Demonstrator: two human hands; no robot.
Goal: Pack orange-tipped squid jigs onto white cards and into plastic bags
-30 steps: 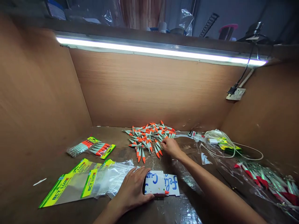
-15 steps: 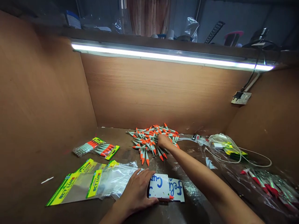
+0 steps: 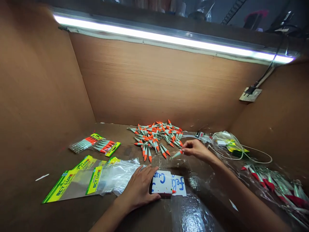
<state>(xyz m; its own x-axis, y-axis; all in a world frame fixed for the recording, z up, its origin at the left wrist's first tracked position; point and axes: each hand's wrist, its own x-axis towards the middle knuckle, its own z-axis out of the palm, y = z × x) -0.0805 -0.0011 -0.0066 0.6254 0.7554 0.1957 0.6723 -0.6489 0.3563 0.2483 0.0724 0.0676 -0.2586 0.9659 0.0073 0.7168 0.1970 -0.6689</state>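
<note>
My right hand (image 3: 196,149) pinches one pale green lure with an orange tip (image 3: 176,155), lifted just right of the pile of orange and pale green lures (image 3: 155,136) at the back of the bench. My left hand (image 3: 138,188) lies flat with fingers spread on the left edge of a white card with blue writing (image 3: 169,185). An orange-tipped lure lies at the card's lower edge. Clear bags with green and yellow header cards (image 3: 82,181) lie just left of my left hand.
Two filled lure packs (image 3: 96,145) lie at the left. A white cable and small packets (image 3: 231,146) sit at the back right. Bagged red and silver lures (image 3: 277,187) fill the right edge. Brown board walls enclose the bench; a wall socket (image 3: 250,94) is at the right.
My right hand has drawn back from the pile toward the right with one lure pinched in its fingers. My left hand stays on the card. The view has tilted down slightly.
</note>
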